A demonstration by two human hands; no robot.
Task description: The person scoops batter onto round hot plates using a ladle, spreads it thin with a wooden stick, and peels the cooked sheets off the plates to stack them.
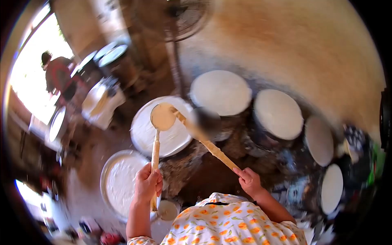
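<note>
My left hand (148, 182) is closed around the wooden handle of a ladle (162, 117), whose round bowl looks full of pale cream-coloured liquid. Held up in front of me, the ladle overlaps a broad round white surface (141, 132), and I cannot tell the gap between them. My right hand (249, 181) grips the near end of a long flat wooden stick (218, 153). The stick slants up to the left, its far tip at the ladle's right rim. Below left, beside my left hand, a wide metal basin (103, 179) holds thick white batter.
White-topped round vessels (220, 92) (278, 114) curve along the wall, with pale discs (319, 141) (331, 188) at the right. A small bowl (168, 210) sits near my waist. A fan (188, 18) stands at the back. Another person (60, 75) is at the far left.
</note>
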